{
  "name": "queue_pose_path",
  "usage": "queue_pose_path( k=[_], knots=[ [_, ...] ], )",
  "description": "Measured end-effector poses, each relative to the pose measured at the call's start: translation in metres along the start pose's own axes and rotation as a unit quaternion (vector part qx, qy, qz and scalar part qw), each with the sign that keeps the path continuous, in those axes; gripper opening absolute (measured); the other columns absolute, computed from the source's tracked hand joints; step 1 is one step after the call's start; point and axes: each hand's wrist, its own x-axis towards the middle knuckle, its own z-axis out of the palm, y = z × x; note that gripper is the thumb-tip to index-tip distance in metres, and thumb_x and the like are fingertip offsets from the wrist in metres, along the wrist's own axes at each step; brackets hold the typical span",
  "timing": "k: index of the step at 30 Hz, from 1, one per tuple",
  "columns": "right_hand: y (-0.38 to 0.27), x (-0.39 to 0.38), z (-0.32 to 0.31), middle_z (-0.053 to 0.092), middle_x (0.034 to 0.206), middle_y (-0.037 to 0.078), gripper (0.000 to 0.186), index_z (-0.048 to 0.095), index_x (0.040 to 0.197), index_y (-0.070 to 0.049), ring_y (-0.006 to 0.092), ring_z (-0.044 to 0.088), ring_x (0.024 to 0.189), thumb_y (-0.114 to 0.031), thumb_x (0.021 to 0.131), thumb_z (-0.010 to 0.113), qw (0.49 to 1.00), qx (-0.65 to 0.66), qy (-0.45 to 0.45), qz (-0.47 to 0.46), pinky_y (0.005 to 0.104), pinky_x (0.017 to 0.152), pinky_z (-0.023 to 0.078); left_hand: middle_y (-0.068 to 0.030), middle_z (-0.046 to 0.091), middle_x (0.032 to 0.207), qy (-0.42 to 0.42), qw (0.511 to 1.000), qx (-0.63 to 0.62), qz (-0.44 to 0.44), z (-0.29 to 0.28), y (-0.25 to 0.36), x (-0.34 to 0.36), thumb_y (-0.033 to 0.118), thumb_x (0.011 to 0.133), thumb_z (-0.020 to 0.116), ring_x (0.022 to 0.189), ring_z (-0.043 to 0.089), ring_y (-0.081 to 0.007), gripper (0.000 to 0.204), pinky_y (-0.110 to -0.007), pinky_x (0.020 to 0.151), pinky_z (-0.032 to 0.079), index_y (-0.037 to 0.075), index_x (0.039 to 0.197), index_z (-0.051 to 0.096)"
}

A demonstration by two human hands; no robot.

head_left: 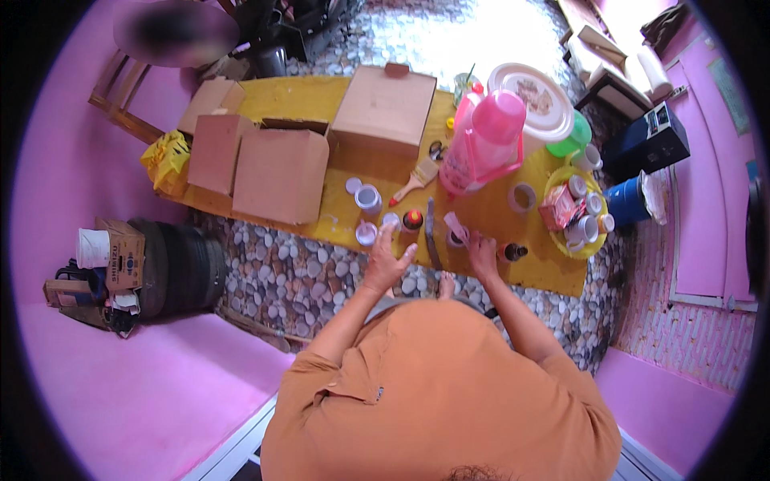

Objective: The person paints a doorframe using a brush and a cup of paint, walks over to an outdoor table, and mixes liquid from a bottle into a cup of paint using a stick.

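My left hand (389,260) has its fingertips at a small white lid (391,219), thumb spread apart. Beside it are an open white jar (368,198), another white pot (366,235) and a dark bottle with a red-and-yellow top (413,221). My right hand (482,255) is closed on a pale pink spatula-like piece (451,223), which angles over a small pot (459,240). A dark dropper-type bottle (513,252) stands just right of that hand. A long grey strip (430,232) lies between my hands, and a paintbrush (413,181) lies behind them.
The yellow table (545,276) holds cardboard boxes (280,177), a yellow bag (167,160), a pink pitcher (481,140), a large lidded tub (541,96) and a round tray of cups (573,244). A speaker (646,144) and blue drum (626,200) stand right.
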Motion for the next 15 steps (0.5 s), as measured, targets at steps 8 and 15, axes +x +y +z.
queue_pose_path(
  k=[8, 15],
  knots=[
    [-0.014, 0.009, -0.017, 0.059, 0.106, 0.027, 0.026, 0.065, 0.103, 0.001, 0.0471, 0.061, 0.099, -0.017, 0.1, 0.047, 0.984, -0.068, 0.165, -0.024, 0.0534, 0.085, 0.047, -0.0312, 0.04, 0.147, 0.028, 0.998, 0.058, 0.003, 0.046, -0.012, 0.018, 0.037, 0.085, 0.08, 0.142, 0.036, -0.0454, 0.091, -0.048, 0.121, 0.029, -0.01, 0.148, 0.035],
    [-0.039, 0.031, -0.04, 0.068, 0.091, 0.028, 0.015, 0.065, 0.092, 0.001, 0.0476, 0.066, 0.085, -0.012, 0.091, 0.056, 0.982, -0.14, 0.099, -0.084, 0.0555, 0.075, 0.051, -0.0311, 0.043, 0.145, 0.041, 0.995, 0.086, -0.006, 0.062, -0.027, 0.039, 0.04, 0.083, 0.082, 0.138, 0.04, -0.0458, 0.093, -0.049, 0.119, 0.031, -0.01, 0.147, 0.036]
  ],
)
